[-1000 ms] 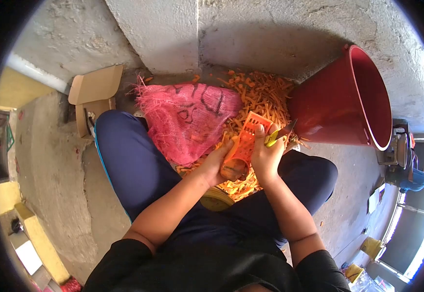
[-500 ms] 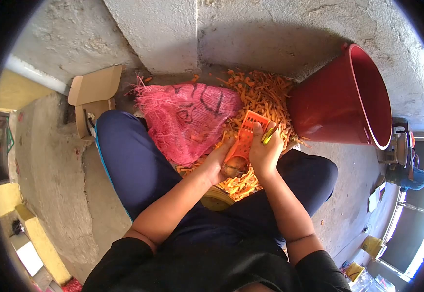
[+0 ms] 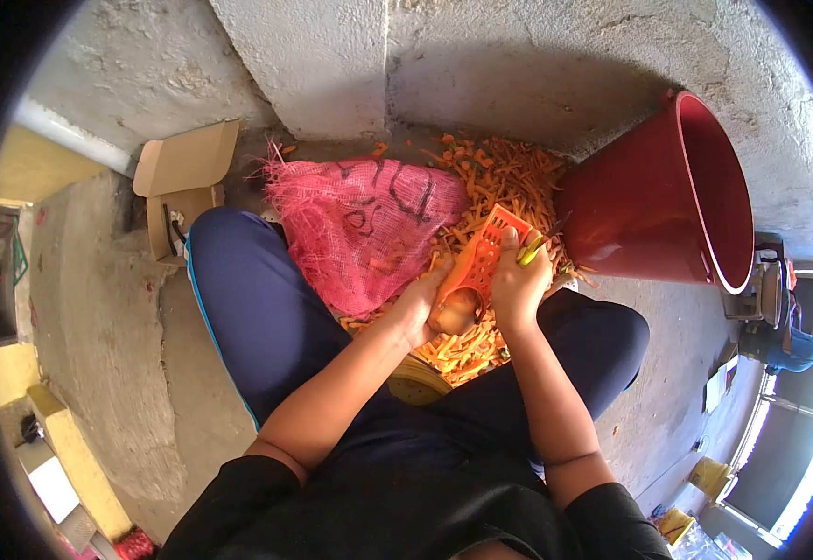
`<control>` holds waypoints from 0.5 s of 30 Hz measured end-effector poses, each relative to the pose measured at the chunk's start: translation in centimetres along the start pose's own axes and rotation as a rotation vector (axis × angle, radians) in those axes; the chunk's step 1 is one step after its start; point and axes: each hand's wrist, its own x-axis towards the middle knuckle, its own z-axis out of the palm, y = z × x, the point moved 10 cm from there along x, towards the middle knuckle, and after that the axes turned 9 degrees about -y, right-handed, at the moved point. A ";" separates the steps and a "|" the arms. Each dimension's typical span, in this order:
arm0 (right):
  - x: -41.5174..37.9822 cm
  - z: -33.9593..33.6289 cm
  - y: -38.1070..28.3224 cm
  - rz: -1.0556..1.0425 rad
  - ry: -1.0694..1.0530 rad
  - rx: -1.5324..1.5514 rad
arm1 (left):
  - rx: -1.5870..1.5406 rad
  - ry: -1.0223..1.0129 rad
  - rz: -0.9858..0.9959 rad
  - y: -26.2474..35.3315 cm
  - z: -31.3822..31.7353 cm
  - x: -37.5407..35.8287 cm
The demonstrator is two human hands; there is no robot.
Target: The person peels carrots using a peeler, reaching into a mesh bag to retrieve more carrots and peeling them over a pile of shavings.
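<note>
1. Big red bucket [image 3: 668, 196] tipped on its side at the right, mouth facing right, just beside the shreds. Easy to bump with the right elbow or knee, hardly any gap there.
2. Concrete wall [image 3: 332, 56] straight ahead, floor [image 3: 108, 355] open to the left. Boxed in front and right, so the only real room for moving is left and back toward the body.
3. Pink mesh sack [image 3: 360, 229] slumped on the left thigh, touching the shred pile. Loose mesh strands near the grater could snag.
4. Cardboard box [image 3: 182, 177] off to the left, flap up, well apart from the hands.
5. Carrot shreds [image 3: 500, 177] heaped on the floor between the knees and up to the wall.
6. Orange grater [image 3: 481, 261] tilted over the pile, top end pointing away from the body.
7. Left hand [image 3: 425, 313] cupped round a pale peeled piece [image 3: 456, 311], pressed to the grater's lower end. Looks like a short stub, so fingertips sit close to the blades. A slip means scraped skin.
8. Right hand [image 3: 518, 285] closed on the grater's edge, also pinching a yellow-handled knife [image 3: 537, 245]. Blade sticks out toward the bucket, awkward double grip, could twist loose.
</note>
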 end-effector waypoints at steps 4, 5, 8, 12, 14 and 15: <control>0.2 0.7 0.7 -0.002 -0.055 0.083 | 0.036 0.032 0.020 0.7 1.3 -0.7; 0.3 1.2 0.7 -0.046 -0.110 0.111 | 0.028 0.098 -0.002 0.6 2.0 -1.3; 0.5 1.5 0.8 -0.104 -0.157 0.079 | 0.067 0.040 -0.066 -0.2 1.2 -1.2; 0.2 0.9 2.1 0.028 -0.027 0.146 | 0.227 -0.068 0.111 0.8 0.3 -0.5; 0.2 0.6 3.1 0.109 0.014 0.264 | 0.272 -0.033 0.197 1.4 0.5 -0.6; 0.2 0.7 3.1 0.115 0.012 0.312 | 0.294 -0.018 0.246 2.0 0.8 -0.6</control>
